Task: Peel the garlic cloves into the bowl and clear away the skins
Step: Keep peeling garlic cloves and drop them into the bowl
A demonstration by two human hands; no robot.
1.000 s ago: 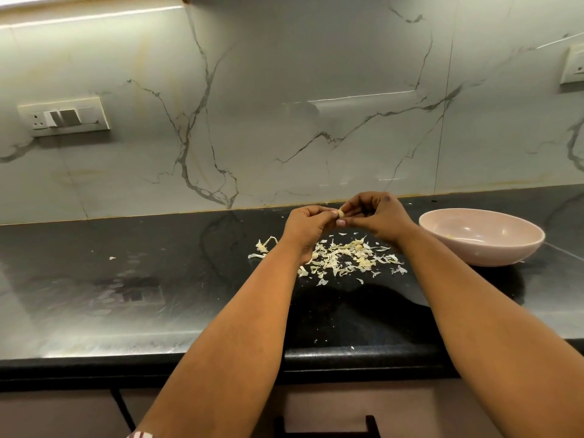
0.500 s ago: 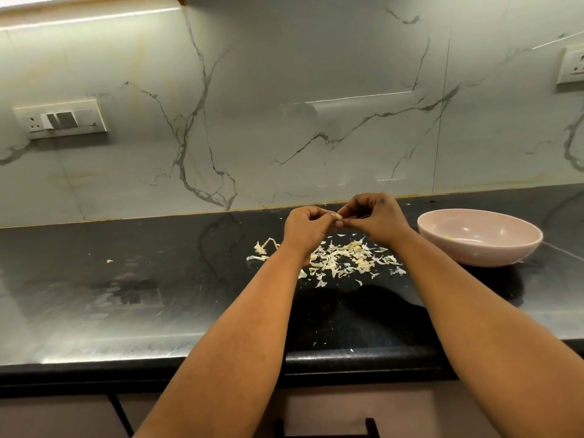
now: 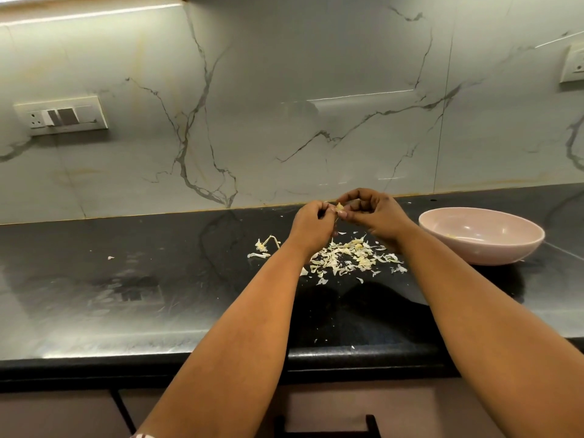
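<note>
Fingertips of your right hand [image 3: 374, 213] pinched a garlic clove [image 3: 340, 208] above the counter [image 3: 158, 279]; your left hand [image 3: 311, 224], fingers curled, gripped a strip of skin [image 3: 336, 219] hanging from it. Skins [image 3: 347, 259] lay scattered directly below both hands. Just right of the pile stood the pink bowl [image 3: 482, 237], a pale piece inside it.

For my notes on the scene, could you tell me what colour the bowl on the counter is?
The bowl is pale pink, seen best in the head view.
</note>
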